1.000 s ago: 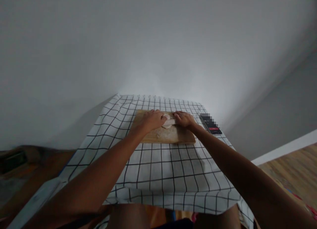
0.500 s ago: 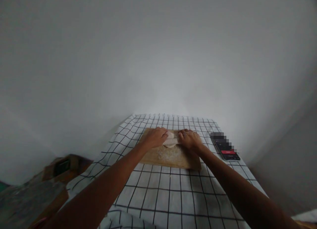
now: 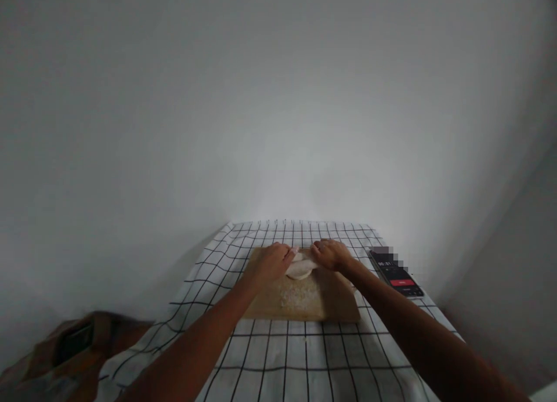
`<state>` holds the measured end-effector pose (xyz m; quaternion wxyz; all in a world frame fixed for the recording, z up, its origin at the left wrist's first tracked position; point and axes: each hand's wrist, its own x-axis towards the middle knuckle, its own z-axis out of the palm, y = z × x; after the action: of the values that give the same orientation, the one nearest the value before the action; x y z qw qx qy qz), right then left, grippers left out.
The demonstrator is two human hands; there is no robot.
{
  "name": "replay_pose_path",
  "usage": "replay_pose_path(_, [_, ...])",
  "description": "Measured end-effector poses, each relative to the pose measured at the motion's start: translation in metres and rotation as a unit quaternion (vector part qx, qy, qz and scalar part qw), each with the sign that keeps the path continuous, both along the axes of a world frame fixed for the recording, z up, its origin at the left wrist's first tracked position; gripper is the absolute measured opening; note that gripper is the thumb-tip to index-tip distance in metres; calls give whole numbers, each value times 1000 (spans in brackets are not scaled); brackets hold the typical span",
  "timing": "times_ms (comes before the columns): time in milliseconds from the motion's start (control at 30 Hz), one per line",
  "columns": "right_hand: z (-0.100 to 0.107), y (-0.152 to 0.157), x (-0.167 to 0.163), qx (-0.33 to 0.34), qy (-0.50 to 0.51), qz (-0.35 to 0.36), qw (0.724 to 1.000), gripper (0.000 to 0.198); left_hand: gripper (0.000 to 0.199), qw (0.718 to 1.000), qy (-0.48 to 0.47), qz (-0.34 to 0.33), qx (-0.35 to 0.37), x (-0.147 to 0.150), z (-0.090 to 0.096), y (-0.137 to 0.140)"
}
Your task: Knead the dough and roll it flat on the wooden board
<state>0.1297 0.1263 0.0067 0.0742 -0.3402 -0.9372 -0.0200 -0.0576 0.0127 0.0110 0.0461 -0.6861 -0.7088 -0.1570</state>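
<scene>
A pale, floury rolling pin (image 3: 301,267) lies crosswise over a small flat piece of dough (image 3: 299,276), which shows in front of and behind it. My left hand (image 3: 274,260) is closed over the pin's left end, and my right hand (image 3: 331,254) is closed over the other end. Both ends are hidden under my fingers. Dough and pin rest toward the far part of a wooden board (image 3: 261,309). White flour (image 3: 298,297) is scattered on the wood nearer to me.
Under the board spreads a white tablecloth (image 3: 274,352) with a black grid. A phone (image 3: 398,274) with a lit screen lies at the table's right side. Below the left edge stands an open cardboard box (image 3: 98,338). A plain wall (image 3: 278,129) rises behind the table.
The view has tilted up a little, so the table sits lower in the picture. The pin has shifted slightly toward me over the dough, uncovering more of its far side. Both hands keep their hold.
</scene>
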Motion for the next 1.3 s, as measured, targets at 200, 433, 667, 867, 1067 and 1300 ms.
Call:
replay_pose_path(200, [5, 25, -22, -1, -43, 0, 999, 47, 77, 999, 13, 33, 9, -13, -1, 11])
replay_pose_path(433, [-5, 27, -21, -13, -18, 13, 1000, 47, 68, 1000, -15, 26, -2, -23, -7, 15])
replay_pose_path(667, [-19, -41, 18, 64, 100, -23, 993, 49, 47, 995, -19, -96, 23, -17, -11, 4])
replay_pose_path(867, [-2, -51, 18, 11, 28, -91, 995, 65, 45, 978, -56, -198, -15, -20, 0, 6])
replay_pose_path(1067, [10, -30, 16, 28, 8, -67, 997, 53, 47, 970, -79, -230, -13, -20, -2, 13])
replay_pose_path(1300, [-6, -2, 15, -26, 14, 25, 999, 46, 44, 997, 11, -69, 33, -10, -9, 4])
